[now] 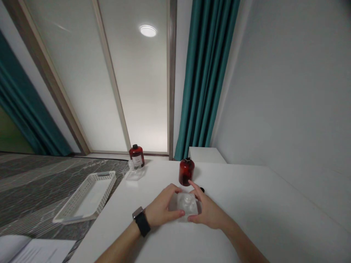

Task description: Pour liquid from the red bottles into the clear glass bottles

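Between my two hands is a small, squarish piece of clear plastic point(187, 204) with a rounded shape in its middle; its exact kind is hard to make out. My left hand point(164, 208), with a black-strapped watch on the wrist, grips its left side. On the opposite side my right hand point(207, 208) holds it, the index finger stretched out towards a dark red bottle point(186, 172). That bottle stands upright just beyond my hands. A small black cap point(202, 190) shows partly behind my right hand.
At the white table's point(246, 219) far left corner stands a second dark red bottle point(136, 155) with a white label, beside a clear plastic piece point(135, 171). A white perforated basket point(87, 197) lies lower left of the table, and an open booklet point(41, 250) at bottom left.
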Action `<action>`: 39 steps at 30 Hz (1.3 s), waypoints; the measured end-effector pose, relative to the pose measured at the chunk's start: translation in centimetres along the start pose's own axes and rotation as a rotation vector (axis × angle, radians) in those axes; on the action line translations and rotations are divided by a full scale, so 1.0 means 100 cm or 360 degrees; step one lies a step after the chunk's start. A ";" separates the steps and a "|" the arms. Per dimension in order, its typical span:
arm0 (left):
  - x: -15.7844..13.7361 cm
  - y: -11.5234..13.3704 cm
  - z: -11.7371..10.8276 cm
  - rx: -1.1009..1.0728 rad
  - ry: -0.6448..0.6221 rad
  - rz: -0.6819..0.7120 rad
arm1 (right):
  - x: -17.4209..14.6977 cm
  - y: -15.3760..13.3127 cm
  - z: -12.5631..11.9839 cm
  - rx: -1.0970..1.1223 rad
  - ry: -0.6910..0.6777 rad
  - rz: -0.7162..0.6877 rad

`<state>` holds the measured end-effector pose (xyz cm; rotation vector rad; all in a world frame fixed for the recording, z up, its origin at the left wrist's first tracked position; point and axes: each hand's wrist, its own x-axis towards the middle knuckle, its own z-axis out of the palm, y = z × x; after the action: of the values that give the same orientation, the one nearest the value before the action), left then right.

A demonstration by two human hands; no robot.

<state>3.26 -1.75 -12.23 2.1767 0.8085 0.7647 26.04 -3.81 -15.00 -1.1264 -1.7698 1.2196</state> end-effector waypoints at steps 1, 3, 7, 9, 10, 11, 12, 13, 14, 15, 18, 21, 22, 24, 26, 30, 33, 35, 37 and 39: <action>0.001 0.000 0.001 -0.0021 0.0060 0.0038 | 0.001 0.002 0.005 0.0014 0.0037 -0.0011; 0.002 0.001 0.005 -0.0048 0.0184 0.0068 | 0.003 0.004 0.014 -0.0002 0.0102 -0.0030; 0.005 0.005 0.013 -0.0121 0.0367 0.0012 | 0.004 0.002 0.028 -0.0136 0.0197 -0.0032; 0.006 0.006 0.015 -0.0197 0.0431 -0.0045 | 0.003 0.000 0.030 -0.0162 0.0219 -0.0017; 0.006 0.007 0.016 -0.0236 0.0461 -0.0080 | 0.003 -0.002 0.031 -0.0169 0.0226 -0.0012; 0.006 0.007 0.016 -0.0271 0.0485 -0.0114 | 0.002 -0.003 0.031 -0.0176 0.0231 -0.0007; 0.007 0.008 0.016 -0.0299 0.0501 -0.0139 | 0.002 -0.004 0.031 -0.0183 0.0232 -0.0003; 0.007 0.008 0.016 -0.0323 0.0514 -0.0151 | 0.002 -0.005 0.031 -0.0187 0.0232 0.0001; 0.008 0.009 0.015 -0.0348 0.0523 -0.0149 | 0.002 -0.006 0.030 -0.0189 0.0228 0.0003; 0.008 0.009 0.015 -0.0375 0.0527 -0.0137 | 0.002 -0.006 0.030 -0.0188 0.0224 0.0003; 0.009 0.008 0.013 -0.0464 0.0523 -0.0094 | 0.002 -0.006 0.030 -0.0169 0.0200 -0.0005; 0.009 0.007 0.013 -0.0500 0.0470 -0.0063 | 0.001 -0.006 0.028 -0.0126 0.0151 -0.0020; 0.009 0.006 0.013 -0.0501 0.0455 -0.0047 | 0.001 -0.006 0.027 -0.0119 0.0131 -0.0023; 0.009 0.004 0.013 -0.0486 0.0432 -0.0017 | 0.001 -0.006 0.026 -0.0124 0.0100 -0.0031; 0.010 0.002 0.012 -0.0452 0.0419 -0.0001 | 0.001 -0.007 0.024 -0.0126 0.0083 -0.0041; 0.011 0.000 0.010 -0.0384 0.0378 0.0023 | 0.002 -0.008 0.021 -0.0071 0.0059 -0.0064; 0.012 -0.001 0.008 -0.0363 0.0344 0.0037 | 0.003 -0.007 0.019 -0.0030 0.0019 -0.0072; 0.011 -0.001 0.009 -0.0351 0.0336 0.0031 | 0.003 -0.006 0.020 -0.0020 0.0014 -0.0075; 0.010 -0.001 0.010 -0.0323 0.0337 0.0020 | 0.003 -0.004 0.022 -0.0024 0.0033 -0.0074; 0.007 -0.003 0.010 -0.0296 0.0324 0.0035 | 0.004 -0.001 0.023 -0.0026 0.0047 -0.0070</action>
<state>4.33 -1.42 -12.87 1.9672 0.7815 1.0432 23.79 -4.25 -15.60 -1.1036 -1.7764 1.1589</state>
